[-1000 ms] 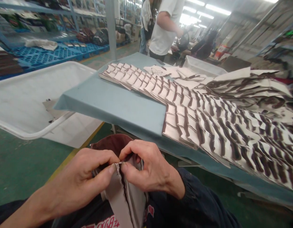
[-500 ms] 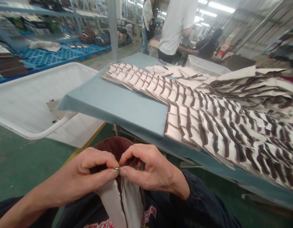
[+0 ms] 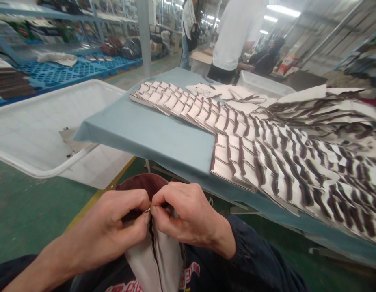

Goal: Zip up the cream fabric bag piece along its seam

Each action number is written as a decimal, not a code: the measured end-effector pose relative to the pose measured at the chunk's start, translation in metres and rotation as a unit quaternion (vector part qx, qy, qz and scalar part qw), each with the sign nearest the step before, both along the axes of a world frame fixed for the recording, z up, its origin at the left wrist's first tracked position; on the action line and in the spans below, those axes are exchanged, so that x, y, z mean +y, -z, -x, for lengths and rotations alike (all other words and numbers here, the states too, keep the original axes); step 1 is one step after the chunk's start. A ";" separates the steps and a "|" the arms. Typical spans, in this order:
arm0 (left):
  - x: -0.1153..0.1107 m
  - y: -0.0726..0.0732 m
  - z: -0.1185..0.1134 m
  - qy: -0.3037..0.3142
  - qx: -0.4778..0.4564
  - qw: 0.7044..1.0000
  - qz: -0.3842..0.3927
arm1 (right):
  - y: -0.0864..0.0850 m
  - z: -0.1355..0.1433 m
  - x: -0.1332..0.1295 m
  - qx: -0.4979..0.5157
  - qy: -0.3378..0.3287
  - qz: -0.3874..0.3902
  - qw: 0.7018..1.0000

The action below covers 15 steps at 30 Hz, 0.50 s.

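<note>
The dark navy clothing (image 3: 261,259) bears red-and-white lettering (image 3: 192,271).

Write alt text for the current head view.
A person's left hand and right hand pinch pale fabric with a dark line down it. Overlapping, dark-edged pale panels lie on a blue-covered table beside a white bin.

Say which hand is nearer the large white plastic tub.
Left. The left hand is below and right of the tub in the picture; the right hand is farther right, past the left. Both pinch cream fabric.
</note>
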<state>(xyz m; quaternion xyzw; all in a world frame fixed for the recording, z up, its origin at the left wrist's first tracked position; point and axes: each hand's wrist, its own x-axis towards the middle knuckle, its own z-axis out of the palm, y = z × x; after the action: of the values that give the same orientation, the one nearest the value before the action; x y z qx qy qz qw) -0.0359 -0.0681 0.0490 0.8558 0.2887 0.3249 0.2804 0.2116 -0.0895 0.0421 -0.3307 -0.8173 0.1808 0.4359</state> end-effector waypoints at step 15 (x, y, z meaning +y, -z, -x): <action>0.012 -0.014 0.018 0.042 0.035 0.998 0.020 | -0.013 0.012 0.003 -0.108 0.037 0.279 0.954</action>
<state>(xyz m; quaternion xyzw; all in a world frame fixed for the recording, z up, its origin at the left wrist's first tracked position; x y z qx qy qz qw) -0.0538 -0.0558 0.0634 0.8722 0.2690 0.2768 0.3006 0.1995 -0.0868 0.0547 -0.4862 -0.7639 0.3485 0.2419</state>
